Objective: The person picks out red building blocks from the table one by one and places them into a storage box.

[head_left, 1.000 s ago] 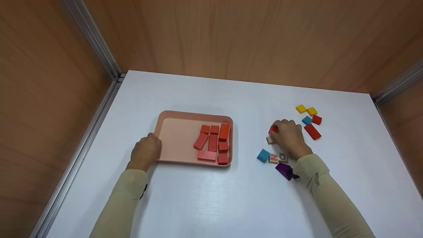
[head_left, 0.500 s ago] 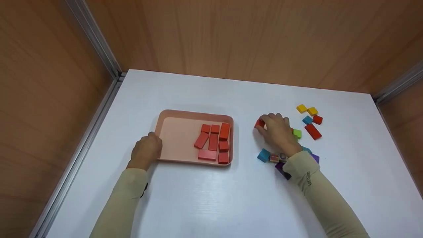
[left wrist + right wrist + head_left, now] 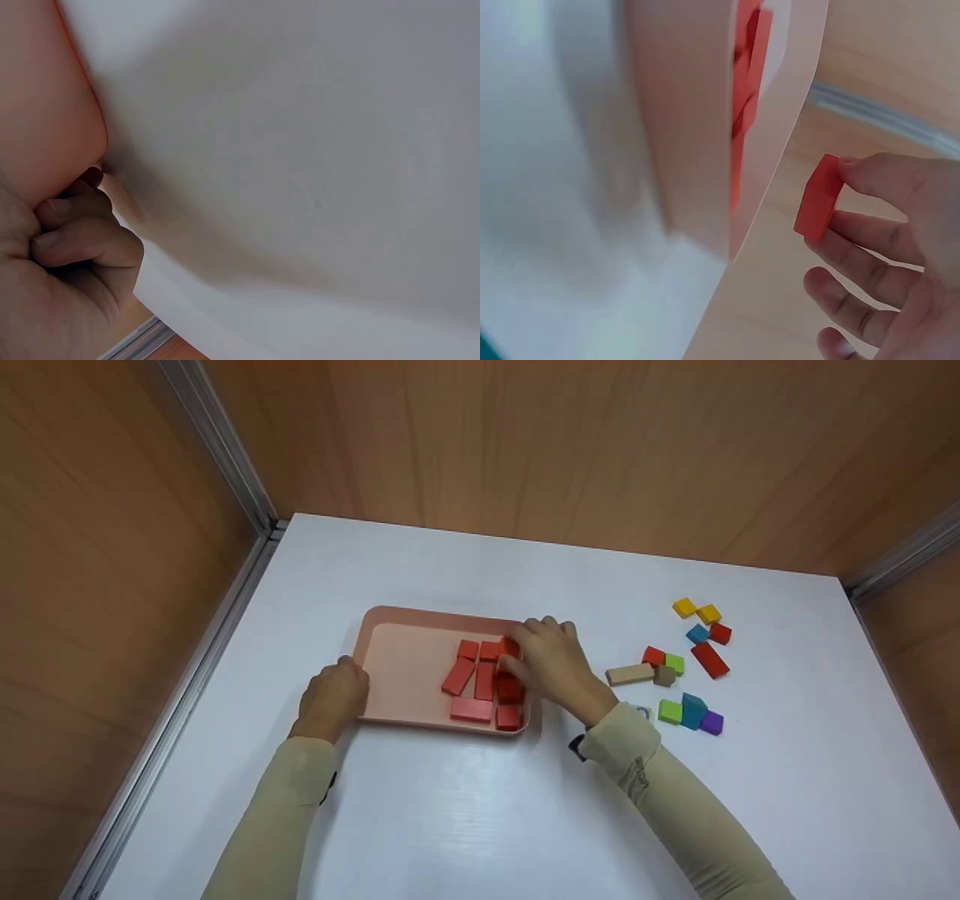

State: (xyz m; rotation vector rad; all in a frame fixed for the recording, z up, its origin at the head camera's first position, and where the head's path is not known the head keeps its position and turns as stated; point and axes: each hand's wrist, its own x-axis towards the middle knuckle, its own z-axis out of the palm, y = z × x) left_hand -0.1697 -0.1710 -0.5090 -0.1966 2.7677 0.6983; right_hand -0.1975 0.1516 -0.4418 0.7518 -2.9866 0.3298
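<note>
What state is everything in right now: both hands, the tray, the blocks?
Left hand: fingers curled, resting against the tray's left edge.
Right hand: over the tray, pinching a red block.
Pink tray: flat on the table, holds red blocks.
Loose coloured blocks: lying on the table.

Left hand (image 3: pixel 334 699) curled; right hand (image 3: pixel 551 660) pinching
</note>
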